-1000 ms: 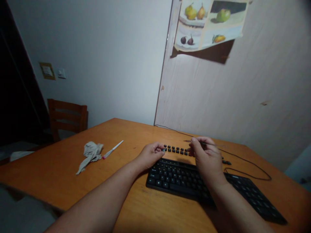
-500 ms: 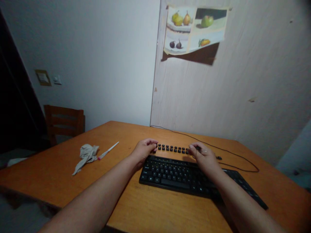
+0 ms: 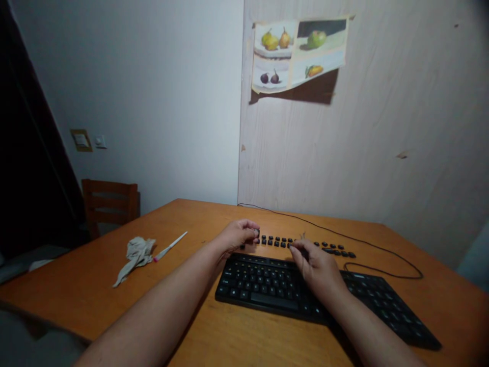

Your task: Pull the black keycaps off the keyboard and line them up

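Note:
Small black keycaps point(image 3: 276, 242) stand in two rows on the wooden table, behind a black keyboard point(image 3: 263, 283). At the left end of the rows, my left hand point(image 3: 242, 236) is closed, thumb and fingertips round a dark keycap point(image 3: 257, 233). My right hand point(image 3: 317, 265) hangs over the keyboard's back edge with its fingers bent together, the tips close to the front row. Whatever it may hold is hidden. Yellowish spots show among the keyboard's upper keys, and my right forearm covers part of its right side.
More keycaps point(image 3: 336, 251) lie right of my right hand. A black cable point(image 3: 382, 251) loops across the table's back right. To the left are a crumpled cloth point(image 3: 139, 254) and a slim white stick with a pink end point(image 3: 171, 245). A wooden chair point(image 3: 110, 201) stands beyond.
My right hand has moved left and nearer me along the keycap rows, uncovering keycaps to its right. My left hand stays at the left end, slightly further right. The view has tilted a little.

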`<state>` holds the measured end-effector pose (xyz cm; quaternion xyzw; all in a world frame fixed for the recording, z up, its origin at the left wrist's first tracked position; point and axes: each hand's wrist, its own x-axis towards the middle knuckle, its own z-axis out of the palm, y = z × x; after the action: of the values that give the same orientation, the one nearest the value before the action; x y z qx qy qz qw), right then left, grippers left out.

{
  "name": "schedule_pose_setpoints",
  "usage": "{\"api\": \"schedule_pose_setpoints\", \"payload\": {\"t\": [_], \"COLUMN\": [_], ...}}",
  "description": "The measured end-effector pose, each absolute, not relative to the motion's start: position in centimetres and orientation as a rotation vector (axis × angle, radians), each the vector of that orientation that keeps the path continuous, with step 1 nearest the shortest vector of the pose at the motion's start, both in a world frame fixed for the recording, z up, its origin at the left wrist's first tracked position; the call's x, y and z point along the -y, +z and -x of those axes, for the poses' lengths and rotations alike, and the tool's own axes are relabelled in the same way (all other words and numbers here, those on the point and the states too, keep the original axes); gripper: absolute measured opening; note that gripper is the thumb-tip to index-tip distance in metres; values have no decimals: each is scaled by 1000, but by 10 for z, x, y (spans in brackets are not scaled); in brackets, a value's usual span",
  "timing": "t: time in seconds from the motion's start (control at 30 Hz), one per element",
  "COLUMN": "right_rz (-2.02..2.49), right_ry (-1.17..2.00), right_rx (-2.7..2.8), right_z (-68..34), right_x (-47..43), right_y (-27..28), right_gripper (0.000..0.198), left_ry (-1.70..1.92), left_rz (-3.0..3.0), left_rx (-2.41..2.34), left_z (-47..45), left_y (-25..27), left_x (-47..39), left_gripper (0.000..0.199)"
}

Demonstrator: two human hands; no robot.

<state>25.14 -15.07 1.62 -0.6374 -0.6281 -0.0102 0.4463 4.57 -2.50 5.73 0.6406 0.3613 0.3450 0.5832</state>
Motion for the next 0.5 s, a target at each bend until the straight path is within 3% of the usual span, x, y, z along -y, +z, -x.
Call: {"api": "schedule_pose_setpoints", "payload": {"t": [0.27,0.5], "right_rz": [1420,1324], "right_ry": [-14,3], "right_rx": [1699,1736], "right_z": [-236,-231], "right_x": [147,149], "right_y": [20,23], "right_gripper": [28,23], "left_ry": [675,638], "left_rz": [-1530,-1588], "left_rx": [-550,-502], "left_z": [-65,-65], "left_y": [49,51], "left_x": [45,50], "left_gripper": [38,34]}}
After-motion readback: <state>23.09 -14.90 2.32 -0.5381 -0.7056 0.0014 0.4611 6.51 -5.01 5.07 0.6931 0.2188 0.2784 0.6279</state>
